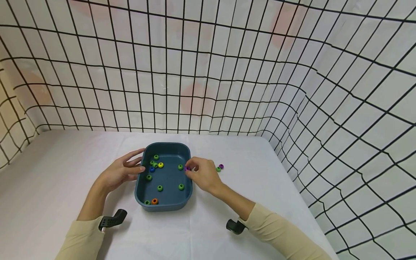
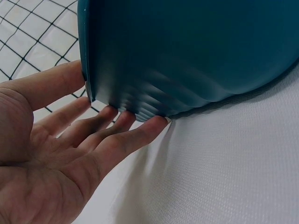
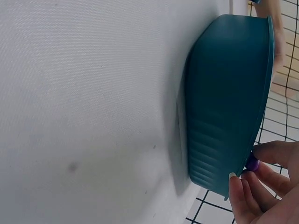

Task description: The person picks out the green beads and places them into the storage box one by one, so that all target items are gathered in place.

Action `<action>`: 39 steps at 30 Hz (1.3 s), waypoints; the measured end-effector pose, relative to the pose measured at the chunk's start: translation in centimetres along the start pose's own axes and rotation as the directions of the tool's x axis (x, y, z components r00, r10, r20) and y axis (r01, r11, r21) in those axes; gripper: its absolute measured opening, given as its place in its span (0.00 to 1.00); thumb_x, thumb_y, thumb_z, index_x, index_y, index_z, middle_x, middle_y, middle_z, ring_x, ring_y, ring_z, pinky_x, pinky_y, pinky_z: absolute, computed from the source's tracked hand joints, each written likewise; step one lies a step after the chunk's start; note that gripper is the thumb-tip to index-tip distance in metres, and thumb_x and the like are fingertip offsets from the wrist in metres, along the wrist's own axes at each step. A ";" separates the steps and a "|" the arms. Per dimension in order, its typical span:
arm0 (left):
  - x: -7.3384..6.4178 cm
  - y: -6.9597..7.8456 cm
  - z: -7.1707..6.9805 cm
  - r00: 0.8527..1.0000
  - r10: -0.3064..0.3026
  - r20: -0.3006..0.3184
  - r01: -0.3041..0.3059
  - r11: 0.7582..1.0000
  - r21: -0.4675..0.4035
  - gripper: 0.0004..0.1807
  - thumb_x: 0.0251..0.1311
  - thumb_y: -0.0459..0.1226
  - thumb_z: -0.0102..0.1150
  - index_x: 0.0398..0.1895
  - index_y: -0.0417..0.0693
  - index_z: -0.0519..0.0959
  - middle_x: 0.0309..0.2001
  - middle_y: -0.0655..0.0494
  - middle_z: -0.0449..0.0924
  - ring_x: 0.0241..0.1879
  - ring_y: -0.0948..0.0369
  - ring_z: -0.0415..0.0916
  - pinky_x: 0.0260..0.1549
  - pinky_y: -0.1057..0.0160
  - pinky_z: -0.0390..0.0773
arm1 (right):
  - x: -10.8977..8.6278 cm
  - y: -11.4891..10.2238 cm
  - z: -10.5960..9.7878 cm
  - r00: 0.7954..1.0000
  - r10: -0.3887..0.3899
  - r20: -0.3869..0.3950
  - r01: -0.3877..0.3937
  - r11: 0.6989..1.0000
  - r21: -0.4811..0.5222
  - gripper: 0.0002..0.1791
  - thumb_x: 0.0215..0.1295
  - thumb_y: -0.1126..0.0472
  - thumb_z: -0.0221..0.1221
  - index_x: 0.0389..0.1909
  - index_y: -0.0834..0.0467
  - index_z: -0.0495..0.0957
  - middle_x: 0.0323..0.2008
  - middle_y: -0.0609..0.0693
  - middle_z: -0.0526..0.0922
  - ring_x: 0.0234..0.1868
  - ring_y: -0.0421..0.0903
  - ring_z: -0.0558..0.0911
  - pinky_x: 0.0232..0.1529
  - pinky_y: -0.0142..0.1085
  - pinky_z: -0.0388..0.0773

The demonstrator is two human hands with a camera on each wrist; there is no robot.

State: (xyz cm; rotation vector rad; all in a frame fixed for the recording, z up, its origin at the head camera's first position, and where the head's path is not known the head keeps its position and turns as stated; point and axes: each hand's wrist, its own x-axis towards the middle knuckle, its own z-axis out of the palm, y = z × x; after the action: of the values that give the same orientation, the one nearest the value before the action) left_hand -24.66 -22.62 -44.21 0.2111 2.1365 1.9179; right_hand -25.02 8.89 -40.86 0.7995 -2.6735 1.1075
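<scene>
A dark teal rectangular tray [image 1: 164, 208] stands on the white cloth, with several green beads [image 1: 181, 186], a yellow bead [image 1: 160, 165], a blue bead [image 1: 152, 169] and an orange bead [image 1: 155, 201] inside. My left hand [image 1: 120, 171] rests against its left side; in the left wrist view the straight fingers [image 2: 131, 139] touch the outer wall and the thumb is at the rim. At the right rim my right hand [image 1: 205, 176] pinches a purple bead [image 3: 252, 163] between thumb and finger. The other right fingertips lie beside the tray's outer wall in the right wrist view.
Another purple bead [image 1: 221, 166] and a green bead [image 1: 218, 169] lie on the cloth just right of my right hand. A black wire grid [image 1: 208, 86] over white sheeting borders the back and sides of the table [image 1: 253, 202].
</scene>
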 end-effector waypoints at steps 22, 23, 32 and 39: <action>0.0 -0.1 0.0 1.000 0.018 0.004 -0.018 1.000 0.000 0.46 0.67 0.34 0.63 0.83 0.54 0.48 0.80 0.37 0.49 0.72 0.36 0.63 0.60 0.43 0.77 | -0.3 0.1 -0.2 1.000 0.009 0.025 -0.009 1.000 -0.004 0.11 0.62 0.65 0.65 0.44 0.63 0.85 0.40 0.56 0.89 0.42 0.53 0.84 0.42 0.39 0.81; 0.0 -0.1 0.0 1.000 0.019 0.004 -0.019 1.000 0.000 0.46 0.67 0.35 0.63 0.83 0.54 0.48 0.80 0.37 0.49 0.72 0.36 0.63 0.60 0.43 0.77 | -0.2 0.1 -0.2 1.000 0.011 0.026 -0.011 1.000 -0.002 0.11 0.62 0.65 0.65 0.45 0.63 0.85 0.40 0.56 0.89 0.42 0.53 0.84 0.42 0.39 0.80; 0.0 0.0 0.0 1.000 0.016 0.001 -0.016 1.000 -0.003 0.47 0.67 0.35 0.63 0.83 0.53 0.48 0.80 0.37 0.49 0.72 0.36 0.63 0.60 0.45 0.77 | -0.2 0.3 -0.3 1.000 -0.002 -0.001 0.002 1.000 -0.001 0.11 0.62 0.65 0.64 0.44 0.63 0.85 0.38 0.57 0.89 0.41 0.54 0.84 0.40 0.39 0.80; 0.0 0.0 0.0 1.000 0.011 0.001 -0.011 1.000 0.001 0.46 0.68 0.33 0.61 0.83 0.54 0.48 0.80 0.37 0.48 0.72 0.36 0.62 0.61 0.43 0.76 | -0.2 0.9 -0.6 0.998 0.015 -0.058 -0.017 0.999 -0.032 0.10 0.60 0.65 0.66 0.42 0.61 0.86 0.35 0.53 0.89 0.39 0.53 0.85 0.40 0.39 0.81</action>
State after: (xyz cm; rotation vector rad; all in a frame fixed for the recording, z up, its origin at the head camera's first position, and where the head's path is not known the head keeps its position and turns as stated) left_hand -24.64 -22.66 -44.21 0.2254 2.1403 1.9221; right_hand -25.35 9.93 -41.00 0.7307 -2.6478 1.0703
